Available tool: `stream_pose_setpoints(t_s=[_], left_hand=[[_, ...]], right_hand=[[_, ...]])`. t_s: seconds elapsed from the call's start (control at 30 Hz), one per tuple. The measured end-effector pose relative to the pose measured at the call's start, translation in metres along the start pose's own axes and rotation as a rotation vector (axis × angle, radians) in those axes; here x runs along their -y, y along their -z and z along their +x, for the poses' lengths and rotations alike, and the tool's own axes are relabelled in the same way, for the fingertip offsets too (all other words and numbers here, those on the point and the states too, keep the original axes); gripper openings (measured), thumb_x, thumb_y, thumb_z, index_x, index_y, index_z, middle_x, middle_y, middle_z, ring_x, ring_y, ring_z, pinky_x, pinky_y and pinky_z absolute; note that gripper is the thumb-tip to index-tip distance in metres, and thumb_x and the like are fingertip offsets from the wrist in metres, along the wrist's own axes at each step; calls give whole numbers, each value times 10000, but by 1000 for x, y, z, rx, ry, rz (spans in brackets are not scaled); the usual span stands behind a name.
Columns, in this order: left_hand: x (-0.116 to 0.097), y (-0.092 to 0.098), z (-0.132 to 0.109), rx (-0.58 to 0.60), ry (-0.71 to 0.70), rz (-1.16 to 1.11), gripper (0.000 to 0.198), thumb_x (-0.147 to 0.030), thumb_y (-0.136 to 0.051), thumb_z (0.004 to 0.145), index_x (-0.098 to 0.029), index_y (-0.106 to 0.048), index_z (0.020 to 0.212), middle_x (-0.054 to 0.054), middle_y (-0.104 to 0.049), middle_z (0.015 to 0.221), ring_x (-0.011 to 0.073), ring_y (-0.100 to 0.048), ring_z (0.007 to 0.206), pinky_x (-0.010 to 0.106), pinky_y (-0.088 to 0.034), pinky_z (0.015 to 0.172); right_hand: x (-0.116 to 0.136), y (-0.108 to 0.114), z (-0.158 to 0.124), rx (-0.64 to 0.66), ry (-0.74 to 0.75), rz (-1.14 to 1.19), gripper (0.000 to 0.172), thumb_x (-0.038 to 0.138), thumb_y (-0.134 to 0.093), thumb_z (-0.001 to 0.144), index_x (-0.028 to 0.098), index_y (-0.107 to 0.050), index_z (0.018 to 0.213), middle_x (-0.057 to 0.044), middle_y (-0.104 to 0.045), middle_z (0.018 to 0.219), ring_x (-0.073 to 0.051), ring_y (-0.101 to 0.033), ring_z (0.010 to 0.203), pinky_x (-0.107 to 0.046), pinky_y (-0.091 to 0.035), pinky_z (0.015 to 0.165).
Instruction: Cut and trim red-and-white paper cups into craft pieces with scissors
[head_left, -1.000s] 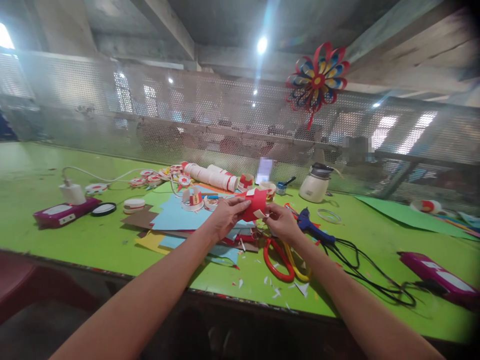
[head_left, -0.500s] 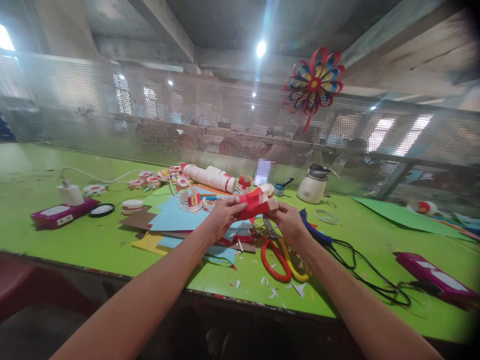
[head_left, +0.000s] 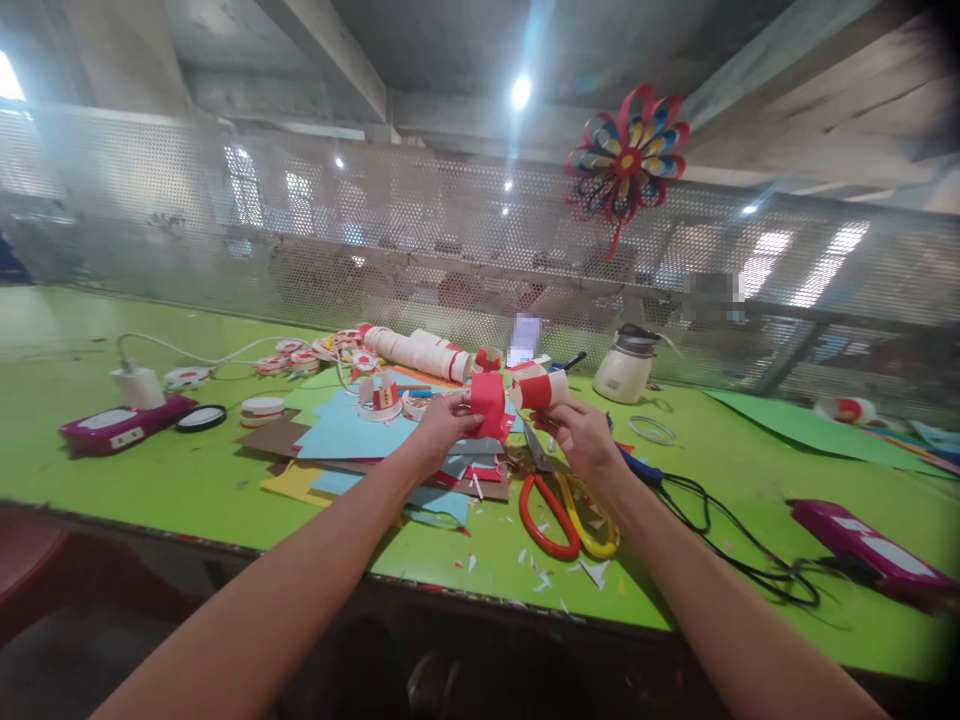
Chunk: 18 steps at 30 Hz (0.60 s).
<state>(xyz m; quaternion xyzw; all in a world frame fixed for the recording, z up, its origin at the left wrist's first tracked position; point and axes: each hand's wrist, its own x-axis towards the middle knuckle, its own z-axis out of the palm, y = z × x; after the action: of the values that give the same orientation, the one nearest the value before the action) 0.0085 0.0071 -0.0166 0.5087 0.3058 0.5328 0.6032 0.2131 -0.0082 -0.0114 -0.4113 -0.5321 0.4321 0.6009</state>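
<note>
Holds a red paper band [head_left: 487, 402] in the left hand [head_left: 441, 432], with fingers pinched on its lower left edge, and a red-and-white paper ring [head_left: 538, 390] in the right hand [head_left: 589, 438], with thumb and fingertips closed on its lower right edge. Holds both at the clock's centre, above the middle of the green tabletop [head_left: 187, 500], just beside each other; impossible to tell about contact. Grips by the edges, probably to spare the curves from crushing. Has scissors [head_left: 543, 463] at five o'clock, handles toward the body, perhaps for easy reach. Has coloured sheets [head_left: 356, 432] between eight and nine, stacked loosely, a corded blue tool [head_left: 642, 470] toward four, partly behind the right hand, and white paper rolls [head_left: 420, 352] toward ten. Shows a glossy tabletop, littered with scraps [head_left: 541, 582] at the near edge, plus a kettle [head_left: 621, 374] between two and three and a purple power strip [head_left: 124, 428] at nine. Faces a perforated screen [head_left: 420, 220] beyond the far edge, with a flower ornament [head_left: 628, 162] toward one, under concrete beams [head_left: 326, 50] and a bright lamp [head_left: 520, 92] at twelve
</note>
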Motion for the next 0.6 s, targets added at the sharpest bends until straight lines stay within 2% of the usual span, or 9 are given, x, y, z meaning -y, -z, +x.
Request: stream_pose_setpoints(t_s=[0.17, 0.3, 0.43, 0.53, 0.6], left_hand=[[3, 2, 5, -30, -40, 61, 327, -106, -701, 559, -122, -638, 879, 36, -675, 703, 150, -635, 641, 274, -501, 629], [9, 4, 9, -94, -61, 146, 532, -101, -656, 574, -138, -561, 1096, -6, -631, 638, 118, -584, 526, 244, -474, 527], [7, 13, 12, -221, -97, 316, 640, -80, -599, 593, -151, -484, 1218, -47, -560, 568, 97, -520, 447, 219, -422, 477], [-7, 26, 12, -356, -147, 496, 591, -95, -541, 651, -161, -483, 1236, -34, -545, 578, 125, -547, 516, 244, -438, 539], [-22, 37, 12, -482, -197, 646, 534, -113, -508, 689, -151, -496, 1221, 14, -591, 672, 160, -580, 633, 276, -447, 621]], right_hand=[[3, -2, -2, -14, 16, -11, 275, 297, -559, 886, 160, -567, 1125, -62, -608, 1115, -189, -620, 913, -386, -527, 763], [4, -4, -4, -9, 22, -31, 277, 293, -562, 885, 161, -567, 1128, -62, -607, 1119, -190, -620, 915, -387, -528, 763], [4, -6, -5, -4, 16, -60, 274, 294, -560, 887, 160, -567, 1126, -61, -609, 1110, -186, -622, 904, -381, -530, 755], [3, -4, -3, -6, 3, -82, 279, 297, -559, 887, 161, -564, 1131, -62, -607, 1116, -189, -620, 911, -385, -528, 760], [1, -2, -2, -6, -6, -97, 279, 297, -558, 887, 162, -565, 1130, -63, -607, 1117, -189, -619, 913, -387, -526, 763]])
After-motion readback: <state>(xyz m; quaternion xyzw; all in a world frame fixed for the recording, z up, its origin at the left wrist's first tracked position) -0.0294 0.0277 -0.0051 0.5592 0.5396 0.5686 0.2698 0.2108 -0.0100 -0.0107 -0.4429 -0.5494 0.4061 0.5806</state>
